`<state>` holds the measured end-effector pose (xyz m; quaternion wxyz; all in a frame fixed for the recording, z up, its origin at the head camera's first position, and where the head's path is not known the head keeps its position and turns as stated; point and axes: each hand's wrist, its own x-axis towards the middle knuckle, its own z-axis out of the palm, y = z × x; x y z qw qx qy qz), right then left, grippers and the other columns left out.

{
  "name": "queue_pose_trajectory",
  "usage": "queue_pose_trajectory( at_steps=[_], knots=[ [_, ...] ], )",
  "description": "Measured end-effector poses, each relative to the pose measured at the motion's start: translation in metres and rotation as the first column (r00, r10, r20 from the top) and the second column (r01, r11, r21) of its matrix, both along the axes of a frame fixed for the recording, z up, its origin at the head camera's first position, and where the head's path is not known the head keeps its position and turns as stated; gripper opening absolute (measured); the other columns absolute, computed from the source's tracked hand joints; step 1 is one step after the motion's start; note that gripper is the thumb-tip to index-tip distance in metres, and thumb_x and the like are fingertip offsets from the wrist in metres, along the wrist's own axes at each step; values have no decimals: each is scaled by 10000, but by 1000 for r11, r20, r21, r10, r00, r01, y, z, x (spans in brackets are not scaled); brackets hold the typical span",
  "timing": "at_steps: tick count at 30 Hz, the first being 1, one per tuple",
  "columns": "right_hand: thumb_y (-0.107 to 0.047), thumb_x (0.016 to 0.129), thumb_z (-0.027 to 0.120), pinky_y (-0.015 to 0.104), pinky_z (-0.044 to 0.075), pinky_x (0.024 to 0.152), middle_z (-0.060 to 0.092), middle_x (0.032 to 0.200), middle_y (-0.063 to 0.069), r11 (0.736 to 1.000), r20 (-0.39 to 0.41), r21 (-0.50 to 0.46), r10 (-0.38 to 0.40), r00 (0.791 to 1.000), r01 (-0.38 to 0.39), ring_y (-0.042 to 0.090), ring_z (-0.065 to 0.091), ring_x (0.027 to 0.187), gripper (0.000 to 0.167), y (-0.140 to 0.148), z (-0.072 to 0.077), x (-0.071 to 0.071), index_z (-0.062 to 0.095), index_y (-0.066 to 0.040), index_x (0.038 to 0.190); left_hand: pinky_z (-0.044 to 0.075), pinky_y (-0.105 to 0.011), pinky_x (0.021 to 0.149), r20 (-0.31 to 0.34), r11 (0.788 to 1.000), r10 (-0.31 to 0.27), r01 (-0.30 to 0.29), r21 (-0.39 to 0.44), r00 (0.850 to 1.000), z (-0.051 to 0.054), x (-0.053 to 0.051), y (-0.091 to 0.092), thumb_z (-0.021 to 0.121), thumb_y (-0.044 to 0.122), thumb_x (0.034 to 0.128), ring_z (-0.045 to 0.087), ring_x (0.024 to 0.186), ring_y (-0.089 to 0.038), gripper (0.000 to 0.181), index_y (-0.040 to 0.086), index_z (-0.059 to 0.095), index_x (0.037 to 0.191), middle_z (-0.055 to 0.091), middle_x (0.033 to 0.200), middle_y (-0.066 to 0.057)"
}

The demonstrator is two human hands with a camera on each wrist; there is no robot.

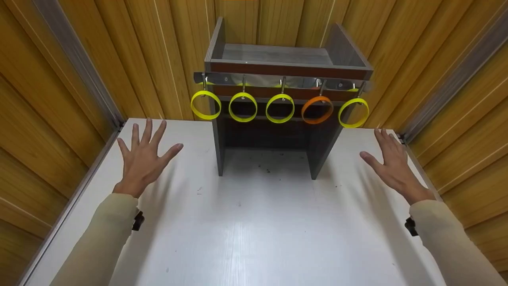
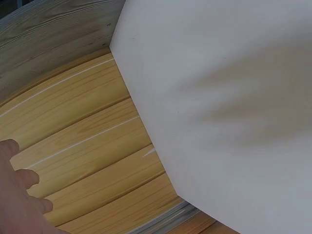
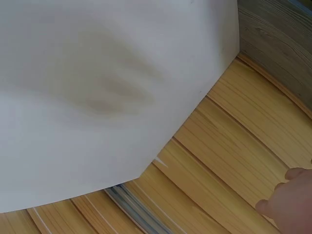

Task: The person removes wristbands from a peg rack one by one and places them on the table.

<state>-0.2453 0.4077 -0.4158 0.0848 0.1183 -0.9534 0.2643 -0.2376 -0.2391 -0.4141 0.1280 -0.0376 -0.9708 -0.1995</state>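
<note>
My left hand (image 1: 143,161) hovers over the left side of the white table, fingers spread and holding nothing. Over the right side my right hand (image 1: 393,165) is likewise held out with straight fingers and nothing in it. Between them, farther back, stands a grey wooden rack (image 1: 270,68) with a metal strip across its front. Rings hang from hooks on that strip: several yellow ones, such as the leftmost yellow ring (image 1: 192,108) and the rightmost yellow ring (image 1: 340,118), and an orange ring (image 1: 303,113) second from the right. Both hands are apart from the rings.
The white table (image 1: 254,230) carries a few small dark specks near the rack's base. Wood-look panels (image 1: 135,59) close in the back and both sides. Metal corner posts stand at the back left (image 1: 79,59) and back right.
</note>
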Motion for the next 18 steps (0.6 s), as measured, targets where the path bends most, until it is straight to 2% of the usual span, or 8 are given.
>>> queue_pose_trajectory(
  at_steps=[3, 10, 18],
  knots=[
    [-446, 1093, 559, 735, -129, 1191, 4, 1761, 214, 999, 17, -39, -1, 1000, 2, 490, -36, 1594, 863, -2, 3, 1, 51, -130, 1715, -182, -769, 1140, -12, 1000, -5, 5, 20, 1000, 4, 1, 4, 418, 785, 987, -31, 1590, -504, 941, 206, 232, 1705, 58, 1762, -185],
    [-434, 1086, 589, 778, -6, 1190, 32, 1765, 200, 994, 28, -105, 12, 1000, -9, 490, 1, 1595, 862, -8, 10, 3, 77, -151, 1718, -139, -768, 1165, -66, 996, -13, 19, 90, 998, 12, 3, 12, 478, 754, 989, 55, 1598, -480, 923, 185, 288, 1690, 145, 1754, -183],
    [-473, 1085, 572, 806, 7, 1170, 53, 1771, 169, 985, 56, -172, -21, 998, 31, 489, 19, 1596, 830, -14, 19, 6, 101, -228, 1723, -87, -762, 1189, -134, 987, -29, 50, 155, 991, 10, 0, 23, 578, 626, 1010, 142, 1595, -455, 841, 152, 352, 1667, 242, 1728, -188]
  ],
)
